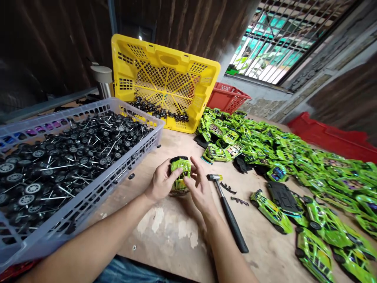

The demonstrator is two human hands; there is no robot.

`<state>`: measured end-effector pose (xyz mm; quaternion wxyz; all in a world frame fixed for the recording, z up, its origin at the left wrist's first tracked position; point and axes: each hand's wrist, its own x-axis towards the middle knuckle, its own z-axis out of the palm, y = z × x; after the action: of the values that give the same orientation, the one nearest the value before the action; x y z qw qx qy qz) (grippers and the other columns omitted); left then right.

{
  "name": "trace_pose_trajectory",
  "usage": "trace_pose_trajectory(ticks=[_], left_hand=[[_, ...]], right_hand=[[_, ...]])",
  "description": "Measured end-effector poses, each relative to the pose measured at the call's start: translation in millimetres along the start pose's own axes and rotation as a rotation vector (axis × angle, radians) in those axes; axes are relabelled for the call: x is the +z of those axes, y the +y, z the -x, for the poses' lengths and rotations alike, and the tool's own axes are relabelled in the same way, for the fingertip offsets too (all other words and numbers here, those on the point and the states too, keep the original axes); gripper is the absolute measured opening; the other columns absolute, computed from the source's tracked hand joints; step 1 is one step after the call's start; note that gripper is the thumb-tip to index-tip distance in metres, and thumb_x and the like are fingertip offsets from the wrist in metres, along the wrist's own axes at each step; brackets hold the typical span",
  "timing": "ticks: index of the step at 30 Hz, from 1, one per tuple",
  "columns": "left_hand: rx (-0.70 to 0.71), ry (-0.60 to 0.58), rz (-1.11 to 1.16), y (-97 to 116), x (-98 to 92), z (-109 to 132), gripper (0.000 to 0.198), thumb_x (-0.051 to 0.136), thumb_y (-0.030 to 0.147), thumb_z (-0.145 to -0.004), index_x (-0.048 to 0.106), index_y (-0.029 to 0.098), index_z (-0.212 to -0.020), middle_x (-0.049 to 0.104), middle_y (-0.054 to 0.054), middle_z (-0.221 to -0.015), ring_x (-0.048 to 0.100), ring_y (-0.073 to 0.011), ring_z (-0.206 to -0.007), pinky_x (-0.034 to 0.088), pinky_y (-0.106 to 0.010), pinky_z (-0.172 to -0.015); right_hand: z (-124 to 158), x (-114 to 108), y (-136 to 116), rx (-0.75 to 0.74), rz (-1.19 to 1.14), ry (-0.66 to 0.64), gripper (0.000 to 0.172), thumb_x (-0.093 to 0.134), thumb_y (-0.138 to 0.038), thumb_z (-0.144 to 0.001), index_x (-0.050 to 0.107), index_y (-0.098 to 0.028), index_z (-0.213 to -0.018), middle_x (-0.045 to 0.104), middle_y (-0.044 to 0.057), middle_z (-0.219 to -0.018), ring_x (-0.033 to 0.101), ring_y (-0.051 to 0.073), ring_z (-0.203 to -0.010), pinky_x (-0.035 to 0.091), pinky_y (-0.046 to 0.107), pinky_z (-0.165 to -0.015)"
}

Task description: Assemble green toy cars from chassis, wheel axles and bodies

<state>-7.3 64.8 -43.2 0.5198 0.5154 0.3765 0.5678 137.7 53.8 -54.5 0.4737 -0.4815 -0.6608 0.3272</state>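
A green toy car [180, 173] is held above the wooden table in front of me, its black end pointing away. My left hand [161, 181] grips it from the left, with the thumb lying across the body. On the other side, my right hand [200, 188] has its thumb against the car and its fingers along the right edge. Just right of that hand lies a hammer [228, 214] with a black handle and a yellow-tipped head. Beside the hammer are two thin black plastic parts [228, 188]. The underside of the held car is hidden.
To the left, a pale plastic crate [141, 147] holds black wheels on metal axles. A yellow crate [165, 59] is tilted up at the back with small black parts inside. Many green car bodies [282, 149] are heaped on the right, with finished-looking cars [272, 212] nearer me.
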Motion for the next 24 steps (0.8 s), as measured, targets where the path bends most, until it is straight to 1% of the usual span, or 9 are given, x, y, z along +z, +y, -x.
trace_pose_trajectory(ticks=[2,4,7,11,15,17,19,22,24], left_hand=[[0.027,-0.097,-0.003,-1.6,0.0,0.1,0.030,0.060,0.034,-0.089,0.060,0.016,-0.112,0.067,-0.009,-0.108,0.062,-0.0216,-0.100,0.048,-0.030,-0.091],[0.038,-0.182,-0.054,-2.0,0.9,1.8,0.027,0.061,0.032,-0.088,0.060,0.015,-0.110,0.066,-0.009,-0.108,0.061,-0.0216,-0.102,0.047,-0.030,-0.092],[0.011,-0.258,-0.083,-2.5,3.1,4.2,0.026,0.060,0.031,-0.090,0.060,0.014,-0.110,0.065,-0.009,-0.105,0.061,-0.0208,-0.101,0.047,-0.030,-0.091],[-0.019,-0.261,0.013,-5.9,4.4,2.2,0.029,0.063,0.030,-0.088,0.057,0.014,-0.112,0.065,-0.008,-0.106,0.061,-0.0195,-0.101,0.049,-0.029,-0.089],[-0.063,-0.249,-0.008,-8.6,4.3,-0.2,0.031,0.066,0.027,-0.083,0.056,0.014,-0.109,0.065,-0.007,-0.102,0.063,-0.0178,-0.095,0.050,-0.028,-0.085],[-0.059,-0.265,-0.102,-7.0,5.5,1.4,0.024,0.065,0.026,-0.083,0.058,0.014,-0.102,0.065,-0.005,-0.094,0.062,-0.0165,-0.087,0.049,-0.027,-0.079],[-0.017,-0.253,-0.243,-3.2,7.6,4.5,0.017,0.065,0.023,-0.079,0.059,0.014,-0.093,0.064,-0.003,-0.085,0.061,-0.0156,-0.080,0.048,-0.025,-0.071],[0.068,-0.203,-0.413,3.8,10.3,8.7,0.011,0.064,0.015,-0.072,0.056,0.015,-0.079,0.061,-0.001,-0.074,0.057,-0.0143,-0.070,0.043,-0.023,-0.062],[0.111,-0.171,-0.449,6.9,10.7,10.0,0.011,0.061,0.012,-0.069,0.053,0.016,-0.074,0.059,0.000,-0.070,0.055,-0.0136,-0.066,0.041,-0.023,-0.059]], right_hand=[[-3.9,-6.7,-1.4,0.008,-0.069,0.028,0.058,0.063,-0.044,-0.087,0.046,-0.025,-0.140,0.058,0.009,-0.126,0.056,0.023,-0.113,0.046,0.038,-0.097],[-7.1,-11.7,-2.5,-0.009,-0.145,0.054,0.038,0.064,-0.040,-0.087,0.060,-0.025,-0.121,0.062,0.007,-0.116,0.059,0.021,-0.107,0.048,0.036,-0.093],[-9.2,-16.1,-2.0,-0.029,-0.204,0.069,0.019,0.068,-0.035,-0.085,0.066,-0.023,-0.100,0.063,0.003,-0.096,0.061,0.019,-0.093,0.049,0.033,-0.086],[-7.8,-19.5,2.9,-0.033,-0.158,0.104,0.017,0.070,-0.034,-0.083,0.066,-0.022,-0.095,0.063,0.002,-0.089,0.060,0.018,-0.087,0.049,0.033,-0.082],[-9.0,-25.1,-1.6,-0.078,-0.113,0.100,0.019,0.065,-0.035,-0.087,0.062,-0.022,-0.100,0.064,0.004,-0.094,0.062,0.018,-0.089,0.049,0.032,-0.082],[-14.0,-26.6,-13.4,-0.149,0.057,0.094,0.020,0.062,-0.037,-0.089,0.061,-0.020,-0.099,0.065,0.005,-0.093,0.061,0.019,-0.088,0.048,0.032,-0.080],[-22.2,-24.5,-29.3,-0.244,0.342,0.060,0.024,0.058,-0.041,-0.091,0.061,-0.019,-0.085,0.064,0.006,-0.083,0.059,0.019,-0.080,0.044,0.031,-0.075],[-37.0,-15.4,-48.8,-0.382,0.735,-0.051,0.040,0.046,-0.042,-0.097,0.058,-0.019,-0.067,0.061,0.006,-0.069,0.054,0.018,-0.067,0.037,0.031,-0.066],[-44.5,-9.0,-54.3,-0.449,0.864,-0.118,0.044,0.040,-0.038,-0.100,0.059,-0.019,-0.066,0.062,0.007,-0.066,0.053,0.017,-0.064,0.034,0.031,-0.063]])
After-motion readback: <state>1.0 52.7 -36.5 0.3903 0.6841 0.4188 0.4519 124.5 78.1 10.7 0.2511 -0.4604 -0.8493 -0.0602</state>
